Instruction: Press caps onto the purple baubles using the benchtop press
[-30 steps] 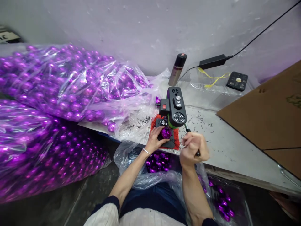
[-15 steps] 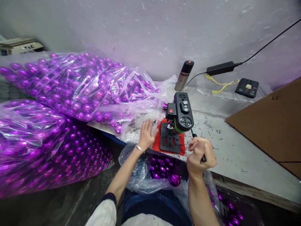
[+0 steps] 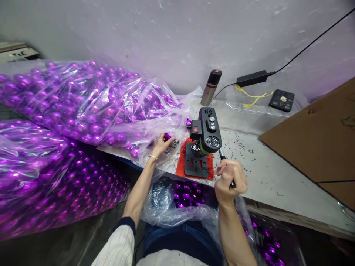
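Note:
My left hand (image 3: 160, 147) is closed on a shiny purple ball (image 3: 167, 136) at the mouth of the clear plastic bag on the table. Fingers of my right hand (image 3: 230, 180) wrap round the black-gripped lever (image 3: 222, 155) of a small bench drill press (image 3: 210, 129). The press has a red switch and a black slotted base plate (image 3: 196, 170), which rests on a red cloth (image 3: 181, 166). No ball shows on the plate. Below the table edge, an open plastic bag at my lap holds more purple balls (image 3: 187, 194).
Big clear bags of purple balls (image 3: 83, 99) fill the left side. Behind the press stand a spray can (image 3: 211, 87), a black power adapter (image 3: 252, 78) and a black square case (image 3: 281, 100). A cardboard box (image 3: 313, 144) is at right. Dark shavings (image 3: 240, 144) litter the table (image 3: 266, 177).
My left hand has moved left, away from the press, and now grips a purple ball. A ball dropping above the lap bag is gone from sight. My right hand stays on the lever.

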### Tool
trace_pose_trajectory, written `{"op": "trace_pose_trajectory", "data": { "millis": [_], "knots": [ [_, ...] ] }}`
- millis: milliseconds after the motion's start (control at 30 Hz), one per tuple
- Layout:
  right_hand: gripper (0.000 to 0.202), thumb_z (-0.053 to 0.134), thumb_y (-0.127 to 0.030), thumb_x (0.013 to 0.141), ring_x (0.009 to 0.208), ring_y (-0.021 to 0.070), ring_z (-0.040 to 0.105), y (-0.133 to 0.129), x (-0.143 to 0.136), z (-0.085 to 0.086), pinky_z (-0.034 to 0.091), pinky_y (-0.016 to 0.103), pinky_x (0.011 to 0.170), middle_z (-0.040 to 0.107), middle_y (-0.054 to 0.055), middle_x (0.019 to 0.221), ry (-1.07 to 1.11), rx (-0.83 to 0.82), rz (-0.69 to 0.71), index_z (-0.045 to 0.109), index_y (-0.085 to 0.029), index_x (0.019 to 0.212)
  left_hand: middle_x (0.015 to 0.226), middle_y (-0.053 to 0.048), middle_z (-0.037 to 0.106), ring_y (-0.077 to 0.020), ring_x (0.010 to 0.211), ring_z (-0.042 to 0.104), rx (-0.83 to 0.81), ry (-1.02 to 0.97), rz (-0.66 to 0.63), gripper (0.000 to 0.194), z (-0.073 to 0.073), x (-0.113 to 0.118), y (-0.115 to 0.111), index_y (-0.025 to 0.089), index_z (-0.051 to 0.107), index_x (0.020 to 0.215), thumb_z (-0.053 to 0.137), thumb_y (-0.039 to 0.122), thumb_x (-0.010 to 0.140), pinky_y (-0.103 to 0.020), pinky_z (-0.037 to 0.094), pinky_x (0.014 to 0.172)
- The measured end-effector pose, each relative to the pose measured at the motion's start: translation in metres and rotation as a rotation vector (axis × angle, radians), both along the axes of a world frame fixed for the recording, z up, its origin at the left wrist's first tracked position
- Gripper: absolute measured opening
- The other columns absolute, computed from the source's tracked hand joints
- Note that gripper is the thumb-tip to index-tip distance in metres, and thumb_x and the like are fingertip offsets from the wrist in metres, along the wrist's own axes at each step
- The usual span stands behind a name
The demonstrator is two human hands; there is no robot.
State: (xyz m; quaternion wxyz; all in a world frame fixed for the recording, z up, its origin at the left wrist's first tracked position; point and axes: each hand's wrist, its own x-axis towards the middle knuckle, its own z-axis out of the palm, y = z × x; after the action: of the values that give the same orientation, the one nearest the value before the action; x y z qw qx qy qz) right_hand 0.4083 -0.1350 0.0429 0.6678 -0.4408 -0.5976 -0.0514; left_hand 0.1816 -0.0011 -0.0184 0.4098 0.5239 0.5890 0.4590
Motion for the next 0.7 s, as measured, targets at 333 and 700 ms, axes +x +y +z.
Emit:
{"op": "trace_pose_trajectory", "data": {
  "millis": [333,700],
  "knots": [
    [0.034,0.05,-0.017,0.098,0.061,0.0116,0.057,0.001,-0.004,0.007,0.041,0.027,0.056,0.058,-0.001,0.065,0.017,-0.013,-0.033,0.05,-0.021,0.065,0.122,-0.011,0.074,-0.0263,0.102,0.075,-0.311,-0.787,-0.257,0.059,-0.005,0.017,-0.094,0.025,0.058,0.136,0.065,0.061,0.09,-0.043,0.063,0.09],
    [0.03,0.048,-0.013,0.097,0.064,0.0113,0.058,0.002,-0.003,0.012,0.042,0.027,0.06,0.057,-0.002,0.066,-0.035,0.007,-0.015,0.05,-0.021,0.068,0.115,-0.01,0.072,-0.0244,0.106,0.072,-0.064,-0.242,-0.175,0.073,-0.024,0.051,-0.095,0.019,0.055,0.124,0.09,0.048,0.067,-0.043,0.057,0.101]
  ]
}}
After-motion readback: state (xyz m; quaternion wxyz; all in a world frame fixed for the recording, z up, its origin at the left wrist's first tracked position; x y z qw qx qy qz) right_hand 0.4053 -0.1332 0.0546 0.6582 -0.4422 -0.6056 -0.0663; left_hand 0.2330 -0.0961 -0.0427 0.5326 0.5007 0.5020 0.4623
